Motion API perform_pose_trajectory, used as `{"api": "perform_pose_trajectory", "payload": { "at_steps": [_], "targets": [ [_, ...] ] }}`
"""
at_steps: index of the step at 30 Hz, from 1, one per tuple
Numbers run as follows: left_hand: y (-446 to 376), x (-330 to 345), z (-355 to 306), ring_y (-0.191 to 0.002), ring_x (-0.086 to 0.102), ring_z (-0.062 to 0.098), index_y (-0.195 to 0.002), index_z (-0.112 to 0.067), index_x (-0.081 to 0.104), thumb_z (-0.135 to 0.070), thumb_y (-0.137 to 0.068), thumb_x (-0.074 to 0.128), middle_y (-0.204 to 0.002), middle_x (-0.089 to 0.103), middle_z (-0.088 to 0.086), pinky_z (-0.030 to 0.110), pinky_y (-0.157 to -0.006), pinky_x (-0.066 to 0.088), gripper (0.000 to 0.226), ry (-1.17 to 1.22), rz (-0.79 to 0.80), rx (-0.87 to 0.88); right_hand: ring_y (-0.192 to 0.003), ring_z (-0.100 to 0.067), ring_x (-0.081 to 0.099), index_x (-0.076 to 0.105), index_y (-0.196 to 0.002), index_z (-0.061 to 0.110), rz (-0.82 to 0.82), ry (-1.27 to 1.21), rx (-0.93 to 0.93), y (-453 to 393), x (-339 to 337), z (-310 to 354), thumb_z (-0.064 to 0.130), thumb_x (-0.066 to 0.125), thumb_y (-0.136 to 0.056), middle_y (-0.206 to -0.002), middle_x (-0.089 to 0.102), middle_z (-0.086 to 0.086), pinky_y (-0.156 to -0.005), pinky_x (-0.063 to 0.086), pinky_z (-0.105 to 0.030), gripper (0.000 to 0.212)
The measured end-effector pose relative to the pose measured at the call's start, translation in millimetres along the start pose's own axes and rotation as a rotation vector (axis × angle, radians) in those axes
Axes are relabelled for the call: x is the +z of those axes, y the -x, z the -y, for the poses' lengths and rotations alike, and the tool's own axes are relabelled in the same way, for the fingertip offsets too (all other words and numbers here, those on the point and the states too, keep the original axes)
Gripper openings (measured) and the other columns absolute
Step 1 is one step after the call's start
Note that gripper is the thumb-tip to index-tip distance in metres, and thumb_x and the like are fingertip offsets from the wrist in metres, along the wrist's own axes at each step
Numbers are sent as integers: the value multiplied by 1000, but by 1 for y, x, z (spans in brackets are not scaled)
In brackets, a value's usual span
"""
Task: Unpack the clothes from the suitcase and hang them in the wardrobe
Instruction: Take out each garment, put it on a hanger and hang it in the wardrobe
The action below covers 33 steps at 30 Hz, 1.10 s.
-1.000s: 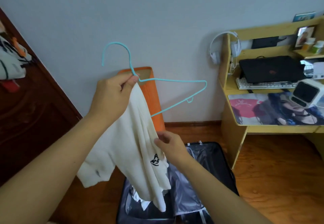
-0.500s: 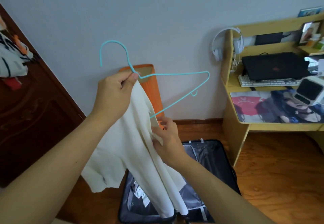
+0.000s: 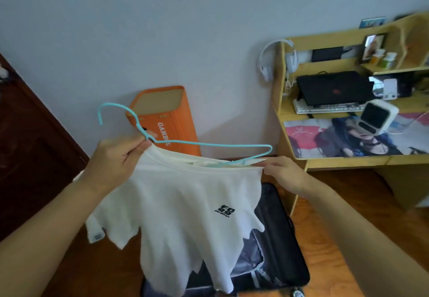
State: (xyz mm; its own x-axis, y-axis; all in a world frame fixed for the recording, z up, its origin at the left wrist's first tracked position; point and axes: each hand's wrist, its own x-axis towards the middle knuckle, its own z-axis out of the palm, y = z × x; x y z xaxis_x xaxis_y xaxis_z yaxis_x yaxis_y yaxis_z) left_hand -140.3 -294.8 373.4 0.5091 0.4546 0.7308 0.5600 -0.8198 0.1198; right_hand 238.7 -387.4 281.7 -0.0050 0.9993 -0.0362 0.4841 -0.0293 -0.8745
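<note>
Cream T-shirt (image 3: 185, 203) hangs spread out, small black logo showing, its collar stretched around a light-blue wire hanger (image 3: 209, 144). Black suitcase (image 3: 278, 250) lies open on the floor below.

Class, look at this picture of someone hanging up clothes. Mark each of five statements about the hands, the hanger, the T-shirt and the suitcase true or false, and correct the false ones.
1. The left hand holds the blue hanger near the base of its hook. True.
2. The T-shirt is black with a white logo. False: it is cream white with a small black logo.
3. The right hand pinches the shirt's fabric at the hanger's right end. True.
4. The suitcase on the floor is zipped shut. False: it lies open below the shirt.
5. The headphones lie on the keyboard. False: they hang on the side of the desk shelf.
</note>
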Motion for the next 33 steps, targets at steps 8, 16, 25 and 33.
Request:
{"api": "perform_pose_trajectory", "payload": {
  "at_steps": [8,16,25,33],
  "targets": [
    [-4,17,-33,-69,55,8,-104,-1,75,-32,-100,52,-79,69,9,16,-67,43,39,264,-100,-196,-102,0,68,75,-112,21,-126,107,35,-2,-4,-14,-20,41,-82,-116,71,7,-87,52,-11,61],
    [23,30,-6,-72,62,16,-92,-5,79,-32,-102,54,-84,76,6,37,-56,54,38,-126,12,217,-94,-5,65,73,-120,27,-84,479,3,15,-32,7,-8,47,-91,-112,68,11,-82,48,-9,52],
    [3,44,-39,-57,61,29,-92,-9,75,-40,-104,48,-69,67,6,36,-49,47,43,-99,0,0,-104,-21,54,70,-93,17,-313,609,-511,5,0,52,-7,51,-78,-110,57,-3,-86,42,-27,35],
    [-9,32,-56,-62,48,20,-94,-5,75,-36,-100,54,-60,58,6,35,-60,41,38,91,-164,-269,-113,-23,57,60,-133,-1,-627,478,-663,14,20,34,1,57,-96,-124,61,-13,-99,47,-26,36]
  ]
}}
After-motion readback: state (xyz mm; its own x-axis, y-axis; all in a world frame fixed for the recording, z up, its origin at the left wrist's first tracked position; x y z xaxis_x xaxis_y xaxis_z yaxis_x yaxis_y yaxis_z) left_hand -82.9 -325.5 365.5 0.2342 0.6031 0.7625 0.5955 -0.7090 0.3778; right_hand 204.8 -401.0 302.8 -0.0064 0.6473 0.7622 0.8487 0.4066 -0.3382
